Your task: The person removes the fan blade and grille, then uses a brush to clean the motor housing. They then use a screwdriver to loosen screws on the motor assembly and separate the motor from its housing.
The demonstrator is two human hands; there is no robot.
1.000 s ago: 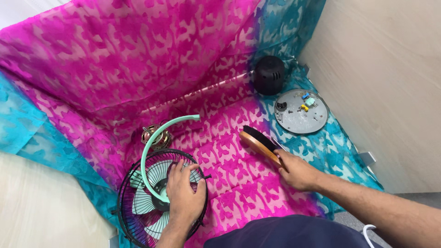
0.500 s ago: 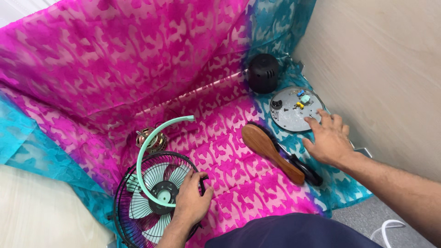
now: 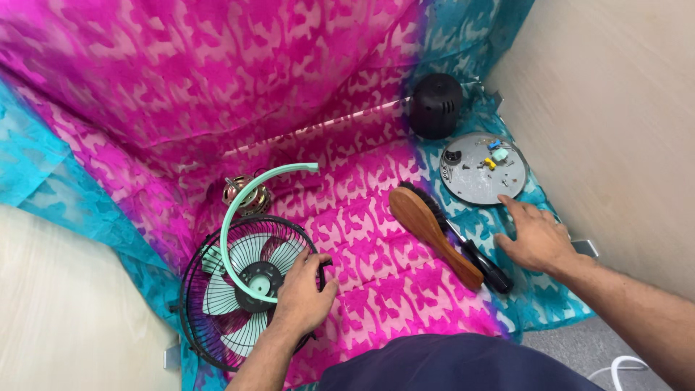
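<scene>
At the lower left of the frame the left hand [image 3: 302, 293] rests on the right rim of a black wire fan guard [image 3: 217, 318], fingers curled over the wires; whether they truly grip the rim cannot be told, since the fingertips are hidden behind the hand. Mint-green fan blades [image 3: 239, 289] show through the grille, and a mint-green curved bracket [image 3: 242, 217] arcs over it. Just behind, a copper-wound motor [image 3: 242, 192] is half hidden by that bracket.

At the right, the right hand [image 3: 536, 235] lies open and holds nothing, fingers spread on the teal part of the patterned pink-and-teal cloth [image 3: 347, 239], just below a grey round plate [image 3: 474, 181]. The plate carries several tiny parts, too small to identify. Left of the hand lies a wooden brush [image 3: 431, 224], bristles facing away, with a black-handled screwdriver [image 3: 485, 266] partly hidden beneath it. A black vented cap [image 3: 436, 106] stands at the upper right. The guard's lowest edge is obscured by the forearm.
</scene>
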